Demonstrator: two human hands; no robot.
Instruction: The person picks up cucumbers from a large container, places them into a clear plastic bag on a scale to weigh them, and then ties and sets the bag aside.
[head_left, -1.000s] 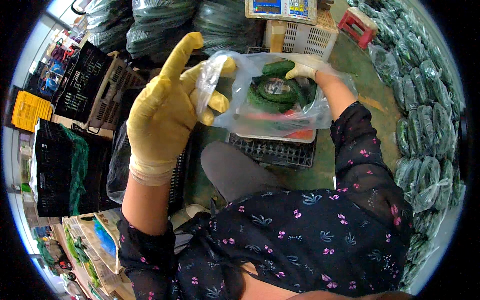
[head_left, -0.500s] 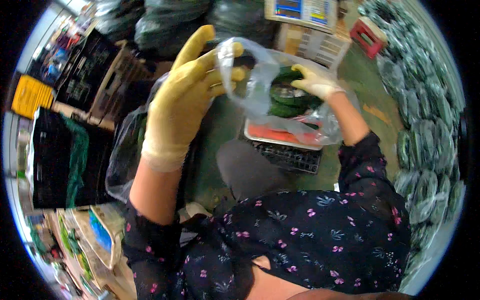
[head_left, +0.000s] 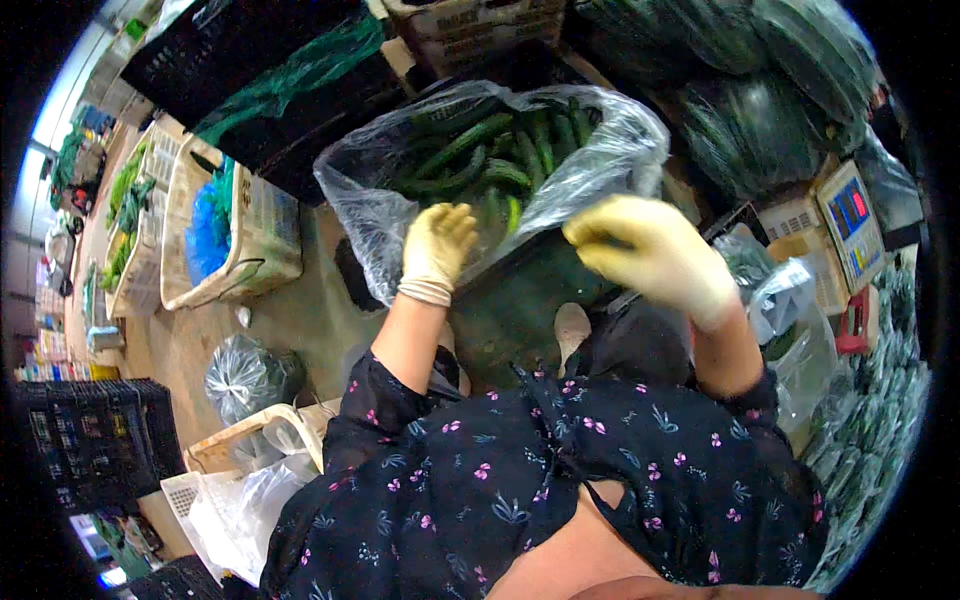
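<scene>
Cucumbers [head_left: 505, 165] lie heaped in a large crate lined with a clear plastic liner [head_left: 355, 200]. At the liner's near left edge is my left hand [head_left: 437, 245] in a pale yellow glove, its fingers loosely bent and apart, with nothing seen in it. Over the near right edge hovers my right hand [head_left: 655, 250], gloved alike and smeared a little. Its fingers curve above a gap to the thumb, and no object shows in them. To its right, a clear plastic bag [head_left: 785, 300] sits partly hidden behind my right forearm.
A scale display [head_left: 853, 215] stands at right, beside a red stool-like thing [head_left: 856, 320]. Bagged green produce [head_left: 750, 130] is piled at the far right. On the left are a white basket with a blue bag [head_left: 208, 235], a tied clear bag [head_left: 245, 378] and black crates [head_left: 100, 440].
My view has swung left, from the bag on the scale to the cucumber crate. My left hand no longer holds up the bag's edge; my right hand has come away from the bag.
</scene>
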